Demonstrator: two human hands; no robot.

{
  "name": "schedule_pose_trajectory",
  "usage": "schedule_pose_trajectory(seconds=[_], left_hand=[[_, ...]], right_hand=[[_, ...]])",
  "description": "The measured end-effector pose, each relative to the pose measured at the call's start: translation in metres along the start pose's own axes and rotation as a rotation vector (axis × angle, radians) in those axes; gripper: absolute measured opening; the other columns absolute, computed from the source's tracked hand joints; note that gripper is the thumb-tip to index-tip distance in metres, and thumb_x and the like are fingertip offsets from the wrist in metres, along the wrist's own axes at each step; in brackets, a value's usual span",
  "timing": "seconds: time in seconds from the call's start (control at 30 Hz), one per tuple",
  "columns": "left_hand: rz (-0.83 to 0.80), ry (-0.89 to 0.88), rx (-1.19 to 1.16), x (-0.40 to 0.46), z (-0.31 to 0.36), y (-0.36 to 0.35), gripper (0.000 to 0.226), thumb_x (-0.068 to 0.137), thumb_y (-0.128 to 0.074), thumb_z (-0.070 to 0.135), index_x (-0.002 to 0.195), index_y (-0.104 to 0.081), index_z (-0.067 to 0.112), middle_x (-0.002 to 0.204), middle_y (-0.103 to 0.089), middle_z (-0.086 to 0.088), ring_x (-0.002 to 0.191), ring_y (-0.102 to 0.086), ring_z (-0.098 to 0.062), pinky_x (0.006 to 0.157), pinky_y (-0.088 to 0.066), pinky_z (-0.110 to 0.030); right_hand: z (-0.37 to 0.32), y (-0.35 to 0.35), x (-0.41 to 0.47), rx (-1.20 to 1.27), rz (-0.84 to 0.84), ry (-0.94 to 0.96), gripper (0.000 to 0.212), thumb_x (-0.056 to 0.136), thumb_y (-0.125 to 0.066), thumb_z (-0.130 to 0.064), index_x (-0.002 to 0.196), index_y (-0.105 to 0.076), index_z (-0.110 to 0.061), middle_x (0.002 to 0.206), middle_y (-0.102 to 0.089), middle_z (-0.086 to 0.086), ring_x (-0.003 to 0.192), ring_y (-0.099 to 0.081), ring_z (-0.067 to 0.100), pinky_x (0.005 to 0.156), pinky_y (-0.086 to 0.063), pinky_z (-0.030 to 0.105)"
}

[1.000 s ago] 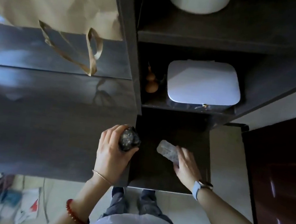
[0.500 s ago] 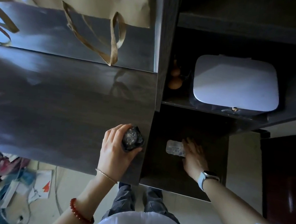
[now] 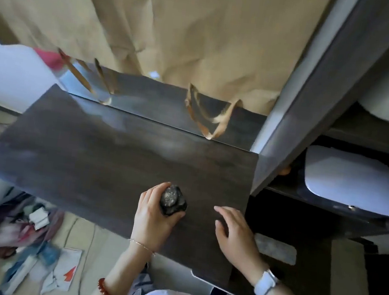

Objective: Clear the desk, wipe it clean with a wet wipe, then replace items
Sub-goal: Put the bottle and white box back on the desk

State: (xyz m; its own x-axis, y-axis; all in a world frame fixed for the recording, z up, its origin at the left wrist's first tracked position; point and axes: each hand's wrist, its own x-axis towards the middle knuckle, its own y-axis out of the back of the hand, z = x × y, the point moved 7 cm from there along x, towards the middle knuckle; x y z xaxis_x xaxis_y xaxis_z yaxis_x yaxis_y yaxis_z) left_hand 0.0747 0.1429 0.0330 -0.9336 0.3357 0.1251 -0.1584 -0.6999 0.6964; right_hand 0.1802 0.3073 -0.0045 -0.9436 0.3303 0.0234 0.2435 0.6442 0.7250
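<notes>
While the left hand (image 3: 154,218) curls around a dark lumpy stone (image 3: 173,200) above the near right part of the desk (image 3: 93,154), the right hand (image 3: 234,234) hovers beside it, fingers relaxed and holding nothing. Judged by its look, the stone is hard, dense and rough enough not to slip; a grasp around its middle suits it. No brand, label or legible writing appears.

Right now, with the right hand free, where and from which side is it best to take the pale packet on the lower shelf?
The pale packet lies flat and long on the lower shelf. Probably pinch its two long edges near the middle, coming from above with the right hand, which is open beside it.
</notes>
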Motion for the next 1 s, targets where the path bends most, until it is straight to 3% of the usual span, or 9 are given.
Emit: schedule_pose_trajectory(seconds=[0.13,0.27,0.33,0.43,0.6,0.77,0.9,1.0], left_hand=[[0.086,0.090,0.010,0.035,-0.078,0.068,0.065,0.053,-0.086,0.015,0.112,-0.058,0.011,0.109,-0.061,-0.005,0.103,-0.049,-0.025,0.085,-0.027,-0.012],[0.118,0.171,0.021,0.091,-0.170,0.139,0.065,0.056,-0.085,0.014,0.114,-0.056,0.011,0.112,-0.060,-0.007,0.107,-0.048,-0.025,0.090,-0.031,-0.021],[0.130,0.207,0.023,0.123,-0.215,0.173,0.066,0.057,-0.084,0.013,0.116,-0.055,0.010,0.115,-0.059,-0.009,0.109,-0.047,-0.027,0.092,-0.032,-0.025],[0.119,0.256,0.049,0.166,-0.271,0.211,0.066,0.057,-0.084,0.012,0.115,-0.055,0.009,0.115,-0.058,-0.011,0.108,-0.047,-0.030,0.093,-0.036,-0.032],[0.083,0.256,0.063,0.242,-0.337,0.239,0.063,0.060,-0.082,0.013,0.115,-0.054,0.010,0.116,-0.058,-0.010,0.109,-0.045,-0.030,0.093,-0.034,-0.029],[0.018,0.237,0.029,0.305,-0.365,0.231,0.062,0.062,-0.080,0.011,0.117,-0.052,0.012,0.119,-0.057,-0.009,0.112,-0.045,-0.029,0.092,-0.031,-0.025],[-0.055,0.195,0.020,0.353,-0.367,0.215,0.064,0.063,-0.080,0.012,0.120,-0.049,0.013,0.123,-0.055,-0.008,0.116,-0.043,-0.027,0.095,-0.031,-0.026],[-0.113,0.162,0.041,0.379,-0.364,0.206,0.067,0.066,-0.078,0.012,0.124,-0.046,0.012,0.126,-0.052,-0.010,0.119,-0.042,-0.028,0.100,-0.033,-0.033]], right_hand=[[-0.072,-0.057,0.060,-0.060,-0.013,0.117,0.036,0.080,-0.041,-0.025,0.103,-0.064,-0.009,0.099,-0.066,0.005,0.097,-0.048,0.011,0.086,-0.040,0.023],[-0.139,-0.140,0.123,-0.163,-0.102,0.148,0.037,0.080,-0.041,-0.027,0.107,-0.062,-0.014,0.104,-0.064,0.001,0.101,-0.055,0.017,0.082,-0.053,0.036],[-0.171,-0.185,0.154,-0.251,-0.177,0.147,0.037,0.084,-0.046,-0.025,0.118,-0.056,-0.014,0.118,-0.057,0.003,0.114,-0.052,0.023,0.090,-0.047,0.039],[-0.213,-0.241,0.194,-0.355,-0.342,0.124,0.046,0.092,-0.043,-0.028,0.136,-0.037,-0.018,0.141,-0.035,0.002,0.134,-0.028,0.020,0.106,-0.027,0.033],[-0.261,-0.298,0.254,-0.449,-0.389,0.105,0.051,0.091,-0.044,-0.033,0.139,-0.030,-0.021,0.148,-0.023,0.003,0.139,-0.014,0.020,0.113,-0.015,0.040],[-0.264,-0.323,0.279,-0.544,-0.440,0.037,0.059,0.090,-0.046,-0.038,0.141,-0.022,-0.024,0.153,-0.009,0.004,0.141,-0.005,0.022,0.115,-0.008,0.046],[-0.262,-0.327,0.291,-0.557,-0.385,0.010,0.062,0.087,-0.052,-0.039,0.141,-0.026,-0.023,0.153,-0.013,0.007,0.141,-0.010,0.025,0.113,-0.011,0.048],[-0.259,-0.328,0.294,-0.588,-0.374,-0.011,0.064,0.073,-0.067,-0.042,0.130,-0.045,-0.022,0.143,-0.038,0.010,0.132,-0.036,0.030,0.104,-0.030,0.051]])
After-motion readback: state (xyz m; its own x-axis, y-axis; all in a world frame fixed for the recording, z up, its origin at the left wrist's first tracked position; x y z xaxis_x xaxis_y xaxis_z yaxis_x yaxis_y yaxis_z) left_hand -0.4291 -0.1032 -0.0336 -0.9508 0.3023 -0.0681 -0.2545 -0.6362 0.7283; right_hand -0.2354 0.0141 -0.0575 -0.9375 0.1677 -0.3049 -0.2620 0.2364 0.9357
